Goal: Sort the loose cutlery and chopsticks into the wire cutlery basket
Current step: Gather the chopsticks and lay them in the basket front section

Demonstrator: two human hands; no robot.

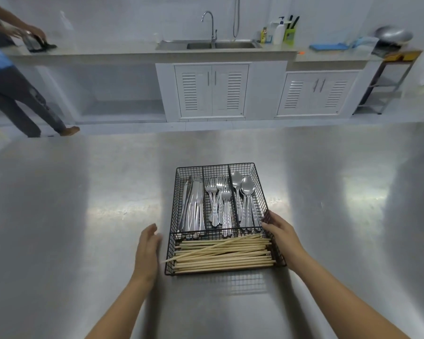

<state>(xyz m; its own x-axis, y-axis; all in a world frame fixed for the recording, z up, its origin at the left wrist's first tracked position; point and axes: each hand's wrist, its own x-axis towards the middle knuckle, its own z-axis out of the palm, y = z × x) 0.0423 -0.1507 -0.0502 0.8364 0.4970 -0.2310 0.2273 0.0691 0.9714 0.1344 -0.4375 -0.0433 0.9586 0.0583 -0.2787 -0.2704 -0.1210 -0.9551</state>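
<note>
Flanking the rigid black wire cutlery basket (pixel 257 189), open left hand (pixel 146 250) hovers; right hand (pixel 280 231) touches its side wall; likely heavy, best gripped by both walls.

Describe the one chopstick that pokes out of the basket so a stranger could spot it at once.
On the steel table sits a black wire basket; its near, crosswise compartment holds pale chopsticks. One chopstick lies slanted across the rest, its tip sticking out through the basket's left wall beside the left hand.
</note>
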